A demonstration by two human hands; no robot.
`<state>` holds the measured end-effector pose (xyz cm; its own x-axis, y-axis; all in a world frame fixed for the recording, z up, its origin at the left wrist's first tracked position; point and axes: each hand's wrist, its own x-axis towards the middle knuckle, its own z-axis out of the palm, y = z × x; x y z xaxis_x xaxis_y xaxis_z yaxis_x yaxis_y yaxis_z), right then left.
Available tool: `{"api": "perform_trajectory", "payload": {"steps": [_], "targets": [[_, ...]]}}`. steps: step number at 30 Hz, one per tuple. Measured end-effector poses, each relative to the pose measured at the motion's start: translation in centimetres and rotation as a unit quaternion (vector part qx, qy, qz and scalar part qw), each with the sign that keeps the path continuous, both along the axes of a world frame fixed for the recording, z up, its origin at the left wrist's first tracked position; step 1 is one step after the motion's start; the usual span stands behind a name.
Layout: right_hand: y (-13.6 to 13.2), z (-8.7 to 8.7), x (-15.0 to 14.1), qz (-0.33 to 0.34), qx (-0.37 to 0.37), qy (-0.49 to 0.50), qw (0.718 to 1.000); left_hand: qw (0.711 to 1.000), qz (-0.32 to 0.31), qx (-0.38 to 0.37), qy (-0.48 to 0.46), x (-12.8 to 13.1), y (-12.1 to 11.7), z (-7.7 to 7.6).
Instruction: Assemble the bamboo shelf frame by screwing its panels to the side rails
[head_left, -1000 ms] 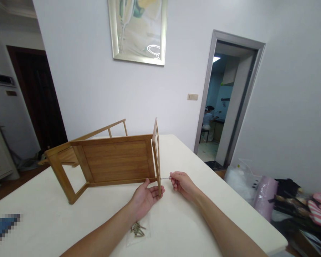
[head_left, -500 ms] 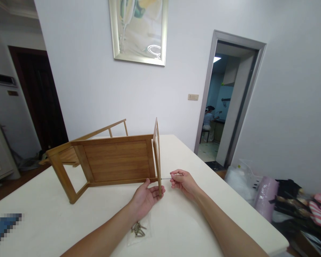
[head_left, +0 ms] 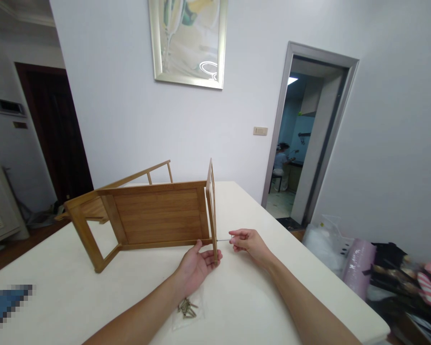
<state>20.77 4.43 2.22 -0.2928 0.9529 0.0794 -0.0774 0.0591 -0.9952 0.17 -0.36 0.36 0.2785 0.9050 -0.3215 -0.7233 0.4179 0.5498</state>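
Note:
A wooden shelf frame (head_left: 154, 215) lies on its side on the white table (head_left: 258, 306). My left hand (head_left: 197, 263) grips the lower end of its right side rail, thumb on the panel side and fingers round the post. My right hand (head_left: 247, 242) pinches a thin metal hex key (head_left: 223, 239), whose tip is at the outer face of that rail near its foot. Below my left wrist a clear plastic bag of several brass screws (head_left: 187, 309) lies flat on the table.
A framed picture (head_left: 188, 40) hangs on the wall behind. An open doorway (head_left: 301, 139) at the right shows a person seated in the far room. Bags and bundles (head_left: 391, 278) are piled beyond the table's right edge. A dark door (head_left: 53, 134) stands at the left.
My right hand has turned a little on the hex key, its fingers now more raised and pinched. The left hand and the frame have stayed in place.

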Motion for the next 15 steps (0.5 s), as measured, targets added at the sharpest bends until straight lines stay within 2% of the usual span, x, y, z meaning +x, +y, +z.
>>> {"api": "perform_trajectory", "payload": {"steps": [7, 15], "targets": [[0.07, 0.07, -0.03, -0.033, 0.065, -0.079, 0.994, 1.0, 0.003, 0.005, 0.0, 0.06, 0.05, -0.21], [0.03, 0.08, -0.25, -0.045, 0.082, -0.087, 0.992, 1.0, 0.006, -0.01, -0.006, -0.02, 0.06, -0.06]]}}
